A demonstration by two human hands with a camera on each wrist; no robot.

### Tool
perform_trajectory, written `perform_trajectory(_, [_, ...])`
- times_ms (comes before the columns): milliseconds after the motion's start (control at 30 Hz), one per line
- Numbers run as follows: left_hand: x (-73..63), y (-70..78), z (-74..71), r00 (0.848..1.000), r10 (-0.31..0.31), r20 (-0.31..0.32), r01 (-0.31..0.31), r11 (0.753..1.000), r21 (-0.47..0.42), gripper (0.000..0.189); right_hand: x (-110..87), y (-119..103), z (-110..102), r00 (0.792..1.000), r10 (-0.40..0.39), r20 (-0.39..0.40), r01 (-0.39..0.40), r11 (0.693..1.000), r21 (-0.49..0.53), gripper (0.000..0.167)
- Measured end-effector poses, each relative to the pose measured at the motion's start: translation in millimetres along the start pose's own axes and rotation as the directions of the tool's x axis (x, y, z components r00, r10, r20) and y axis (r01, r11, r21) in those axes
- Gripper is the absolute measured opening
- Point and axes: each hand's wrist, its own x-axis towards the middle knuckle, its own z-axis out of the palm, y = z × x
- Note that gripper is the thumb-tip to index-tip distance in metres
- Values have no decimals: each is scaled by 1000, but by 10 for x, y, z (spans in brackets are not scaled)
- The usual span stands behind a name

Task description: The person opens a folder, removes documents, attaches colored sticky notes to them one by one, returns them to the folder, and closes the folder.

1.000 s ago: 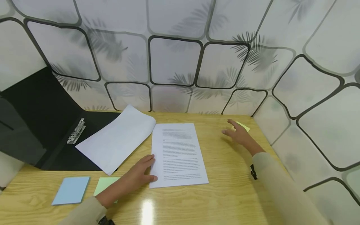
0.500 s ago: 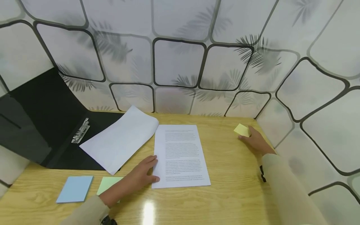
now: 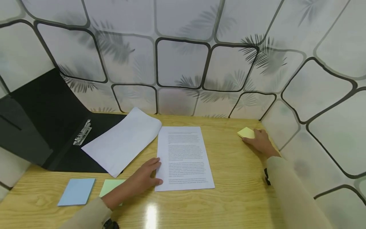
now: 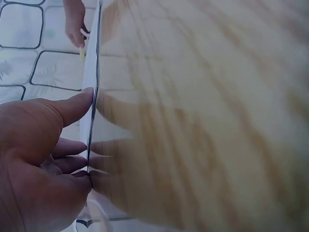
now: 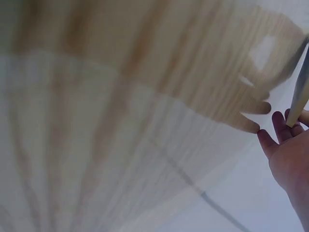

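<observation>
Right hand pinches yellow sticky notes at the far right of the table; left hand, thumb spread, touches the left edge of printed pages, where a push could skew them

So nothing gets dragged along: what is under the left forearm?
Beneath the left forearm lies a green pad on the wooden table. Its far part and a sliver nearer the camera show; the rest, and anything else directly beneath, is covered.
</observation>
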Motion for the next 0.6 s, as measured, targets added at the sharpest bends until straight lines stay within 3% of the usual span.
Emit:
perform_trajectory(267, [-19,46,-41,1000,-16,-4,16,1000,-20,74,-85,-400,31,997,-73,-14,74,991,110,98])
perform_trajectory(433, [13,101,-106,998,-64,-28,61,991,-120,65,-216,-901,135,988,-155,-20,156,971,179,94])
perform_trajectory(533, [48,169,-108,995,-58,-78,41,978,-207,58,-372,-1257,233,974,-224,-25,224,948,227,91])
perform_trajectory(600, [77,236,-78,993,-53,-107,19,955,-297,54,-497,-1493,314,959,-281,-30,279,928,245,89])
